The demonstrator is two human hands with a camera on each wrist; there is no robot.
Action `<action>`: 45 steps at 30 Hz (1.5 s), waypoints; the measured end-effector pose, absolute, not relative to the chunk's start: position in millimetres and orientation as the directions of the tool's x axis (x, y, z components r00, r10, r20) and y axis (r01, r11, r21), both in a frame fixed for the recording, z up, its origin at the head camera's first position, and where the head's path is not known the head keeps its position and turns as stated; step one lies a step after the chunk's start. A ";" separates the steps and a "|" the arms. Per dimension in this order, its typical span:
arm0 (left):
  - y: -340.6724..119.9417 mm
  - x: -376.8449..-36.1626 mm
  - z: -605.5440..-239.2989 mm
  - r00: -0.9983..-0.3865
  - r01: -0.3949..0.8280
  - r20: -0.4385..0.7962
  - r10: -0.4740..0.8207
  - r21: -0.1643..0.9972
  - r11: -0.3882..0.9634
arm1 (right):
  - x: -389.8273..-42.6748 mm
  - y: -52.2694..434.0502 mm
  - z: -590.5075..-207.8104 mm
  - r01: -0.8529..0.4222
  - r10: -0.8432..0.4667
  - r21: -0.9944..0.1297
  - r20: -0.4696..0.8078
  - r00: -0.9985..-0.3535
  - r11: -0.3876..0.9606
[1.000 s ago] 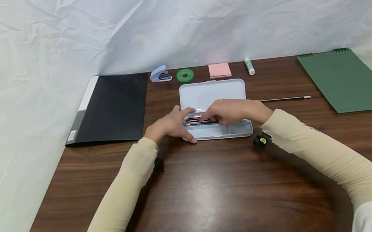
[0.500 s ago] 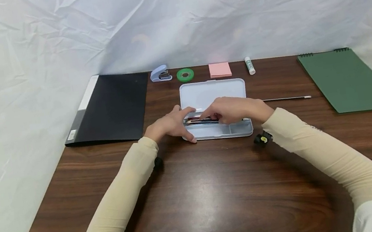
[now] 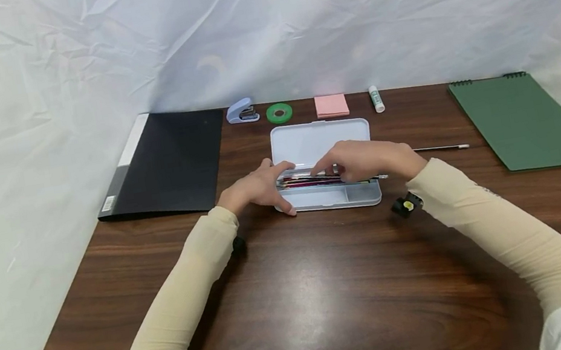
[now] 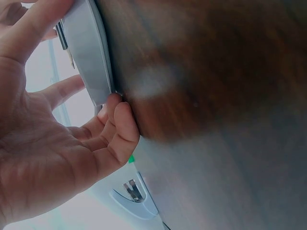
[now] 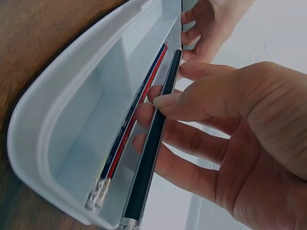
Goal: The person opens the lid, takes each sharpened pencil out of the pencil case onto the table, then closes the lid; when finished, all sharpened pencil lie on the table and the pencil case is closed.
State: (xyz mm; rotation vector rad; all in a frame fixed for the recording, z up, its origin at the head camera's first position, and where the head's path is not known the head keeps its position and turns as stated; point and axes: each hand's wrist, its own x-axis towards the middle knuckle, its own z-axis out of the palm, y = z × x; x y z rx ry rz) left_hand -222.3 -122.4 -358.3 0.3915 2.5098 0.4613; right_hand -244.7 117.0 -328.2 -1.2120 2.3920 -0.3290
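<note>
A white pencil case (image 3: 366,193) lies with its lid raised. My left hand (image 3: 259,188) grips its left end, thumb at the front edge and other fingers along the end wall and behind. Over the case, my right hand (image 3: 366,160) pinches a dark pencil (image 5: 148,148) between thumb and fingertips, its metal ferrule at the near end in the right wrist view. Beneath it, a red pencil (image 5: 135,116) and a navy pencil (image 5: 125,115) lie in the long compartment. More pencils show between my hands in the head view, partly hidden by the right hand.
A silver pencil (image 3: 441,147) lies right of the case. Behind stand a stapler (image 3: 242,111), green tape (image 3: 279,114), pink sticky notes (image 3: 331,105) and a glue stick (image 3: 376,99). A black folder (image 3: 174,161) lies left, a green spiral pad (image 3: 528,120) right.
My right hand has moved a little right and away from me, uncovering more of the pencils; a pencil end now shows past the case's right edge. The left hand and case have stayed put.
</note>
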 end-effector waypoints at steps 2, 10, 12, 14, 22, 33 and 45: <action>-122.7 -221.8 -358.3 -0.809 0.174 -0.463 0.363 0.402 0.899 | -245.4 120.0 -328.0 -0.697 -0.802 -0.397 -0.277 -0.529 0.597; -122.4 -221.0 -359.4 -0.815 0.169 -0.455 0.359 0.406 0.898 | -248.8 136.8 -325.9 -0.672 -0.789 -0.414 -0.293 -0.540 0.614; -122.2 -221.0 -359.6 -0.816 0.167 -0.454 0.357 0.406 0.898 | -249.3 142.1 -325.1 -0.656 -0.779 -0.421 -0.305 -0.547 0.626; -122.1 -220.8 -359.6 -0.817 0.164 -0.455 0.354 0.407 0.899 | -249.8 147.6 -324.6 -0.650 -0.776 -0.426 -0.307 -0.551 0.629; -122.6 -221.2 -360.5 -0.814 0.165 -0.455 0.360 0.414 0.895 | -252.1 172.1 -324.8 -0.663 -0.779 -0.410 -0.283 -0.560 0.626; -121.7 -221.3 -360.0 -0.810 0.165 -0.459 0.365 0.419 0.893 | -251.5 214.2 -318.1 -0.636 -0.751 -0.408 -0.264 -0.605 0.655; -122.6 -221.5 -358.3 -0.809 0.165 -0.461 0.365 0.417 0.894 | -256.4 263.6 -320.0 -0.535 -0.676 -0.435 -0.297 -0.675 0.725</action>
